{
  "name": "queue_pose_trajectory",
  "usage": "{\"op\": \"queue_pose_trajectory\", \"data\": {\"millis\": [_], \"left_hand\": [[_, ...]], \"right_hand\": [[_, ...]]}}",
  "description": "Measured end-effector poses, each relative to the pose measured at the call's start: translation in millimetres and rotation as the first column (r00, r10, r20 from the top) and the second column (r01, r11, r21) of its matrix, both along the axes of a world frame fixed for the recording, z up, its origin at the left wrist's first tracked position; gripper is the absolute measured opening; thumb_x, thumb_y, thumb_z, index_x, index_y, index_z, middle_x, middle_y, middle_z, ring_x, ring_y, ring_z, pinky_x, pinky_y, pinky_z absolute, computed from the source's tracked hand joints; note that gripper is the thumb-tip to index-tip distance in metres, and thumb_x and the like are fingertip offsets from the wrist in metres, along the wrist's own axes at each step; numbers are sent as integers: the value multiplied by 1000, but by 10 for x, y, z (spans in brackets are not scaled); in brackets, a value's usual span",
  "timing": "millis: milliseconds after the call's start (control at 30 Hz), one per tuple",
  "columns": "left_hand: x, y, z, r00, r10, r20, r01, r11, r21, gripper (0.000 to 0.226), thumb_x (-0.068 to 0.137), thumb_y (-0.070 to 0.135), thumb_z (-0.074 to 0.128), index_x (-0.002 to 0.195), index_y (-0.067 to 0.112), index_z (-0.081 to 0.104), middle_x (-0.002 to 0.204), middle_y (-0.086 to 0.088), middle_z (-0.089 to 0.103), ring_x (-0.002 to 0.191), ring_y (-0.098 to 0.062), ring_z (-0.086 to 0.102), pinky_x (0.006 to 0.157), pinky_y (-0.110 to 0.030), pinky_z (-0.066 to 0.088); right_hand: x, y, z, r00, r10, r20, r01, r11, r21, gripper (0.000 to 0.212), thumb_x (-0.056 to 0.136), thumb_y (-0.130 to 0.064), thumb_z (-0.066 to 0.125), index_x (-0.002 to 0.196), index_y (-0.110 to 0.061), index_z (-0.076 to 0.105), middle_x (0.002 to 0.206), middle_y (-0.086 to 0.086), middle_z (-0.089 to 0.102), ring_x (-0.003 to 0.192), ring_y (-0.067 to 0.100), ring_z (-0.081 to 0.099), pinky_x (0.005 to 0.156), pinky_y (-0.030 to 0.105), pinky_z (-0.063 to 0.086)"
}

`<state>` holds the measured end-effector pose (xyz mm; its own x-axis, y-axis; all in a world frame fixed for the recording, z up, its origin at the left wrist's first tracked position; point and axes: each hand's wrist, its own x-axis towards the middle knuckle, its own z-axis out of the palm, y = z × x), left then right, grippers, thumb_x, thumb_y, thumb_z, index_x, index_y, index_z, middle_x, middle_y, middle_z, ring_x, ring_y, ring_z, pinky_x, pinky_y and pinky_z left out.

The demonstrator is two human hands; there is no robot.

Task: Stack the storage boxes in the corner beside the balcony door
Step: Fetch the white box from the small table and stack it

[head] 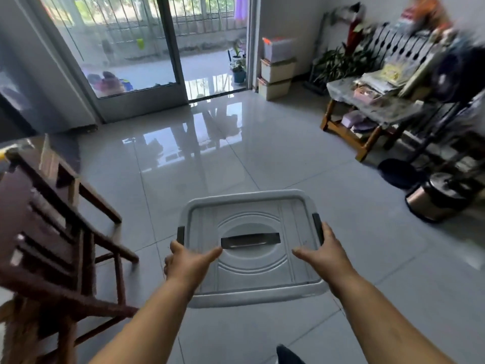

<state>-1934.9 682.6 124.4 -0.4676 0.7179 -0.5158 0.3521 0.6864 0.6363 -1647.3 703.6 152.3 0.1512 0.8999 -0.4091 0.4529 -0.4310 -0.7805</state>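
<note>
A white storage box with a grey lid, dark side latches and a dark top handle is held above the tiled floor in front of me. My left hand grips its left side by the latch, thumb lying on the lid. My right hand grips the right side the same way. Far ahead, in the corner right of the balcony door, stands a stack of three storage boxes: two cream ones below and a clear one with an orange latch on top.
Dark wooden chairs crowd the left. On the right stand a wooden bench with clutter, a fan base and a metal bin. Potted plants sit beside the stack. Glossy floor tiles stretch toward the corner.
</note>
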Motion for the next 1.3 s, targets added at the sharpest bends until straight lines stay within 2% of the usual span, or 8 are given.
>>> {"op": "queue_pose_trajectory", "data": {"millis": [267, 567, 800, 967, 1300], "left_hand": [[293, 1648, -87, 1000, -10, -26, 9, 1000, -23, 136, 53, 61, 85, 153, 14, 6, 153, -23, 31, 139, -44, 33, 111, -56, 36], [497, 3633, 64, 995, 68, -70, -69, 998, -11, 131, 55, 56, 87, 152, 11, 10, 150, -25, 34, 136, -45, 36, 109, -55, 38], [362, 5288, 77, 996, 54, -73, -55, 998, -10, 123, 59, 53, 86, 148, 11, 13, 147, -26, 36, 134, -45, 39, 108, -54, 40], [285, 6671, 127, 999, -4, -34, 4, 1000, -2, 127, 57, 53, 87, 150, 11, 11, 149, -25, 35, 136, -45, 37, 109, -53, 38], [725, 9286, 349, 981, -168, -92, 169, 986, 4, 121, 56, 55, 87, 145, 8, 19, 144, -27, 39, 132, -46, 40, 109, -53, 39]], "right_hand": [[243, 1603, -80, 997, -13, 81, 13, 1000, 2, 110, 72, -28, 82, 154, -26, 9, 155, 13, 28, 140, 35, 34, 112, 50, 36], [411, 3818, 81, 983, 78, 168, -76, 997, -16, 109, 72, -26, 81, 154, -24, 10, 151, 15, 34, 135, 37, 39, 110, 51, 38], [251, 5473, 106, 976, 99, 193, -101, 995, 0, 109, 73, -27, 81, 154, -26, 8, 152, 14, 32, 136, 36, 38, 110, 49, 39], [209, 6617, 167, 982, 39, 185, -40, 999, 0, 107, 76, -27, 80, 154, -27, 6, 153, 13, 31, 137, 35, 38, 108, 48, 41], [640, 8750, 286, 979, -136, 153, 130, 990, 48, 107, 77, -25, 79, 155, -27, 6, 154, 14, 29, 139, 35, 36, 111, 50, 39]]}}
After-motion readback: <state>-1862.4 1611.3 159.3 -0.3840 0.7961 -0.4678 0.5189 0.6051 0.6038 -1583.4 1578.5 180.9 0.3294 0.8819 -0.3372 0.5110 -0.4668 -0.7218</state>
